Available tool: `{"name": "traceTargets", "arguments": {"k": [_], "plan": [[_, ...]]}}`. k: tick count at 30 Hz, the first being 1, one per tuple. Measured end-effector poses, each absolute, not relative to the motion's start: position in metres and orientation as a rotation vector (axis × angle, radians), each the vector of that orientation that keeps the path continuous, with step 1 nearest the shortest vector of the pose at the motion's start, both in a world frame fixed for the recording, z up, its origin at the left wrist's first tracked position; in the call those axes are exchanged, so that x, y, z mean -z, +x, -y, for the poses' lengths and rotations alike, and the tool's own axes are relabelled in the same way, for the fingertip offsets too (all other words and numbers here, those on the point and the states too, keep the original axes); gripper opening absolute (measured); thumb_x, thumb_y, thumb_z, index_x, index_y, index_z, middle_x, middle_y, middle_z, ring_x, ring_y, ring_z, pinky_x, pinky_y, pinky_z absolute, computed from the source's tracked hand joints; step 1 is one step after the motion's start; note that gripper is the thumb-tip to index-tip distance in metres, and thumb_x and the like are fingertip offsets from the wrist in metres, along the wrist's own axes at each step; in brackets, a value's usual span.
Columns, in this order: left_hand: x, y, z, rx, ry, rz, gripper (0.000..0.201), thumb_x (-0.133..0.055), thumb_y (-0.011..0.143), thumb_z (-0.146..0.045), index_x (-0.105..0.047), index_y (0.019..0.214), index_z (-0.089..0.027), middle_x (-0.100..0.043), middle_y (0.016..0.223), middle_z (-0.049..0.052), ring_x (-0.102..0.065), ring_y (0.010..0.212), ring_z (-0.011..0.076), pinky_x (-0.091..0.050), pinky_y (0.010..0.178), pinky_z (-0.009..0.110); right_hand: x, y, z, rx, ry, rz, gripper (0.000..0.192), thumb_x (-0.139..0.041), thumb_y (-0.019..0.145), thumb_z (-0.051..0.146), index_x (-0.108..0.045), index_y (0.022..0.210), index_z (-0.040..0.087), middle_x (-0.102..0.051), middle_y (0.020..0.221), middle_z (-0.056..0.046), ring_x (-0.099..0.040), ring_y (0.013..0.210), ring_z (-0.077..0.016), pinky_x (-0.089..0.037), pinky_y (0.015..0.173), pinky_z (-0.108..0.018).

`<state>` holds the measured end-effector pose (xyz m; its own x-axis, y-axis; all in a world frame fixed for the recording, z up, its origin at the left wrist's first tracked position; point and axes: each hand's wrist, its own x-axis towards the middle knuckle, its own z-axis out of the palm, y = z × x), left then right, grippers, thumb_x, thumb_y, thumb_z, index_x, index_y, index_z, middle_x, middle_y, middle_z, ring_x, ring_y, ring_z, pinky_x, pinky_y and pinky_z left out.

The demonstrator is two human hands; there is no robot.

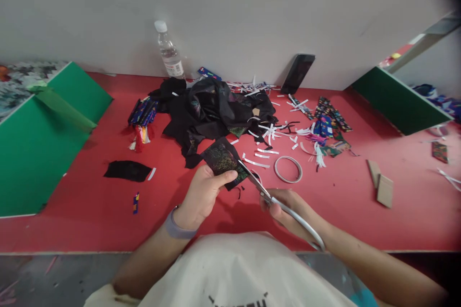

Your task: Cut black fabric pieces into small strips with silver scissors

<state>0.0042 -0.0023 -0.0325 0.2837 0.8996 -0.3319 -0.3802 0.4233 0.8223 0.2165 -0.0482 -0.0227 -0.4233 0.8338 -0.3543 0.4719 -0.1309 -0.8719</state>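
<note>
Left hand (203, 194) in a pinching grip — right hand (288, 211) curled closed, forearms angled inward.

Scissors (284, 206): handle loops hidden inside right hand (288, 208); blade tips lost against fabric piece (223, 159).
Fabric piece: near edge covered by left hand (201, 196) thumb; pattern too small to read.
Black cloth heap (212, 110): items beneath hidden; folds indistinct.
Water bottle (169, 53): label print illegible.
Phone (298, 73): screen dark, nothing readable.
Shirt print at bottom edge: cut off, unreadable.
Green panel (399, 100): far end cut by right edge; objects behind blurred.
Left forearm: elbow hidden behind shirt.
Top right corner: blacked out.
</note>
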Motion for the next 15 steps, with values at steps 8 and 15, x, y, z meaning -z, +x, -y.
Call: {"name": "traceTargets", "arguments": {"k": [8,15], "plan": [[0.0245,0.0071,0.0013,-0.956,0.591,-0.940,0.025,-0.079,0.066,-0.022,-0.073,0.089,-0.016,-0.074,0.097,0.004,-0.063,0.077,0.0140,-0.049,0.080,0.028,0.0326,0.2208,0.0528,-1.528,-1.449,1.844,0.065,-0.033,0.077,0.081,-0.046,0.073,0.017,-0.038,0.060,0.004,-0.029,0.054,-0.0086,-0.023,0.049,-0.022],[0.0229,0.0098,0.0000,-0.945,0.582,-0.945,0.028,-0.080,0.065,-0.022,-0.073,0.092,-0.016,-0.073,0.102,0.006,-0.066,0.090,0.0199,-0.049,0.083,0.030,0.0311,0.2211,0.0517,-1.462,-1.468,1.915,0.066,-0.029,0.079,0.080,-0.046,0.072,0.017,-0.040,0.061,0.003,-0.030,0.055,-0.0094,-0.025,0.051,-0.023]]}}
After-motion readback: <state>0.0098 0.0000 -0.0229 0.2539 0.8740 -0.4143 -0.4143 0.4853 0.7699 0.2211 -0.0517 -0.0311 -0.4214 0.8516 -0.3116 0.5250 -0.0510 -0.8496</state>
